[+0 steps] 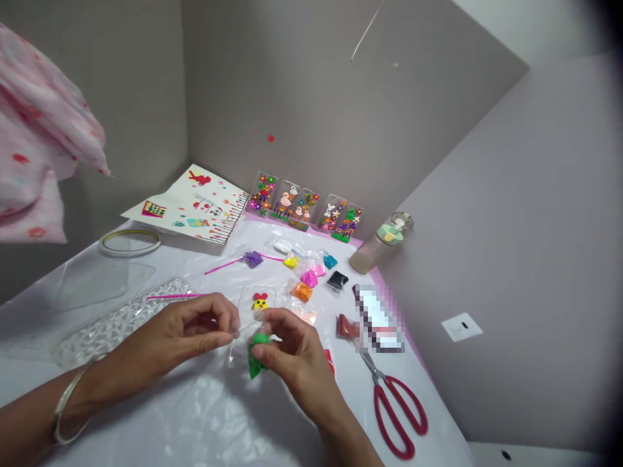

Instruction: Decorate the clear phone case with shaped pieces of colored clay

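Head view — right hand [292, 347]: grip closed on small green clay lump [255, 366] in clear plastic wrapping [250, 325]. Left hand [195, 331]: grip pinched on the wrapping's edge. Lump above white-covered desk [204, 415] — near yellow, red-topped face [261, 303].

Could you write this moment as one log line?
Left hand: pinching clear wrapper | Right hand: holding green packet | Beyond: yellow face on clear case | To the right: scissors
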A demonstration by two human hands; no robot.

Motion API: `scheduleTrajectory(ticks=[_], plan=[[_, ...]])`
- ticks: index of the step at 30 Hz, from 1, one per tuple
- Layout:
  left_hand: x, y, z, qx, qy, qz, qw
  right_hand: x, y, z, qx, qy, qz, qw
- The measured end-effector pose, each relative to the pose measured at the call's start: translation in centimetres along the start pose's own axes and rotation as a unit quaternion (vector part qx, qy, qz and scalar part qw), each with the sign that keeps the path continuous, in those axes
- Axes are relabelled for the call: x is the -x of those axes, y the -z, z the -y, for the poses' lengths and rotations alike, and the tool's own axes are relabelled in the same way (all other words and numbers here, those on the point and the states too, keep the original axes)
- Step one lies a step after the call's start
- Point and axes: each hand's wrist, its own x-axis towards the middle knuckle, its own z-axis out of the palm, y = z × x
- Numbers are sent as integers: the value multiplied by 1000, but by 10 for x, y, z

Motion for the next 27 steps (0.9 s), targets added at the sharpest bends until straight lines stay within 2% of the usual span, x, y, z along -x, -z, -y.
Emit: scheduleTrajectory(ticks=[4,9,14,17,23,27], plan=[[3,-10,10,71,19,-33,997,0,-4,-1,-5,8,-3,1000],[2,-20,8,11,39,-69,997,3,-7,-1,30,12,6,999],[3,-21,11,0,62,-57,996,3,-5,0,137,91,-51,985],[4,-21,12,1,69,-46,997,3,-5,0,153,104,-67,980],[3,-23,-3,-27,61,-63,996,6,-7,4,195,88,-50,976],[2,-23,-13,-90,44,-83,991,8,-8,2,234,121,-52,963]])
